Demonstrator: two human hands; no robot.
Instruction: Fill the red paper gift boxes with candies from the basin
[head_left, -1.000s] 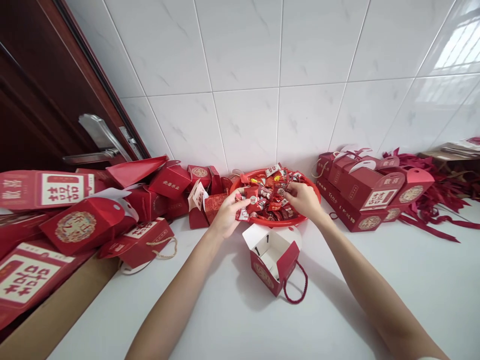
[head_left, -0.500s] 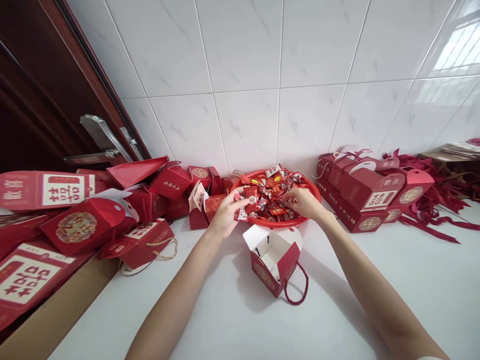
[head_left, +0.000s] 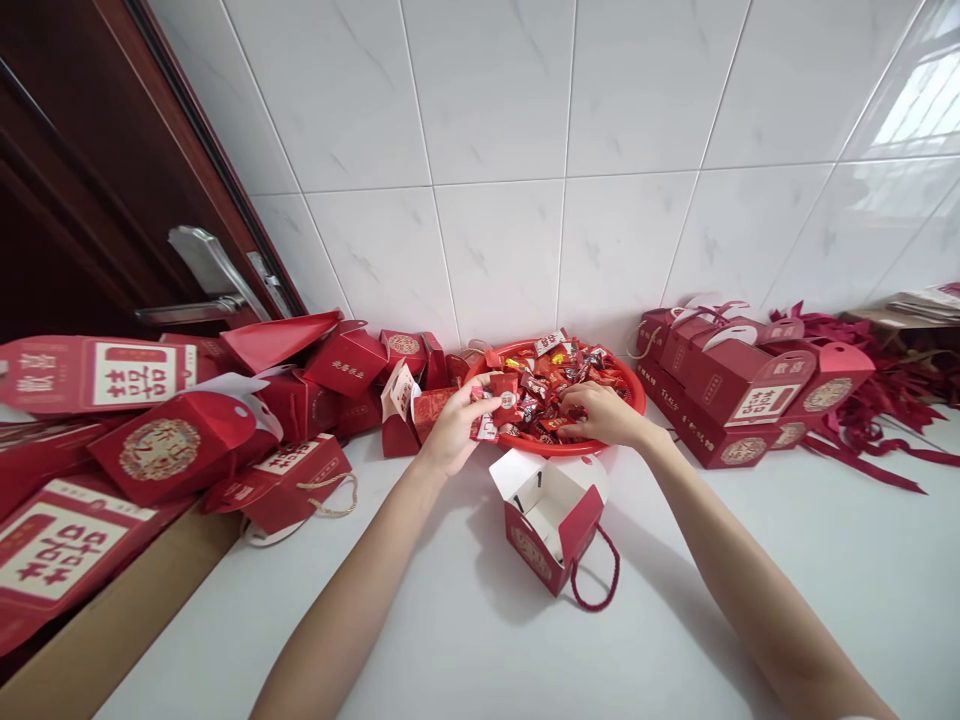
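Sweets (head_left: 551, 375) could be spilled from the red basin (head_left: 555, 448) if stirred too hard by the right hand (head_left: 604, 415), whose grip cannot be told. Some are pinched by the left hand (head_left: 454, 428); the rest, mostly red-wrapped and shiny, are heaped in the basin behind the open box (head_left: 534, 555).

Bright, diffuse; glare on wall tiles (head_left: 911, 115), upper right; soft shadows; edges stretched.
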